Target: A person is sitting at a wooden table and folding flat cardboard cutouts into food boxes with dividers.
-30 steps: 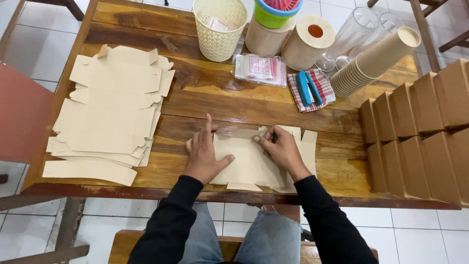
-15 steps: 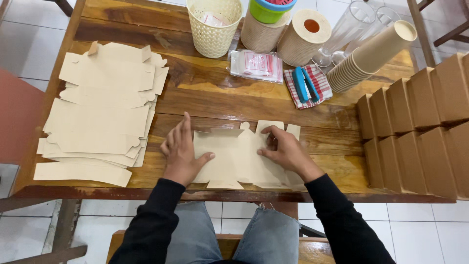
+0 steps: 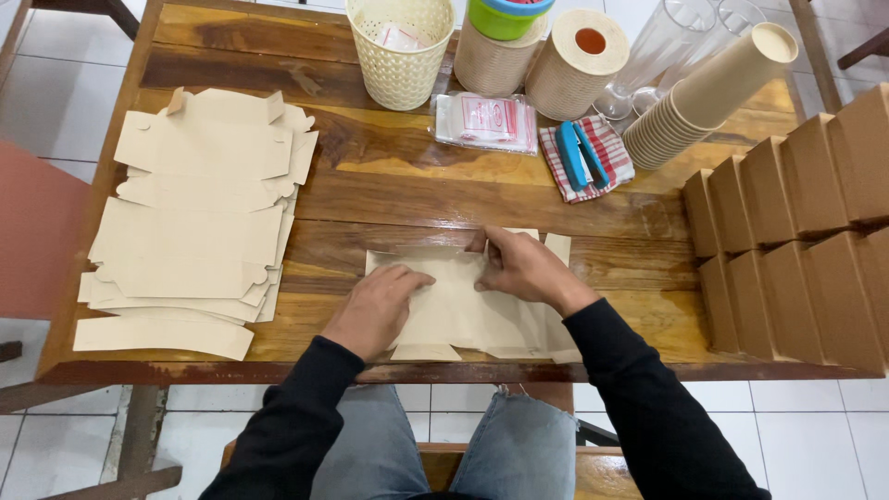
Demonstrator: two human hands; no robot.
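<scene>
Both hands have shifted since the earlier frames: the left hand, which lay spread with fingers fanned, now rests with its fingers drawn together, and the right hand has moved up to the sheet's far edge; the cardboard sheet itself lies at the near edge of the wooden table, in front of the person, flat apart from the flap being worked. The left hand presses palm-down on the sheet's left half, gripping nothing; the right hand's fingers curl over and pinch a flap at the top edge, bending it toward the person.

By my judgement this box is only at its first folds; no wall stands yet.

To the left lies a stack of flat cardboard cutouts, not yet folded; to the right stand rows of finished boxes, so much is done and much is left. Farther off sit a cream basket, two paper rolls, a stack of paper cups, a packet and a blue stapler on a checked cloth.
</scene>
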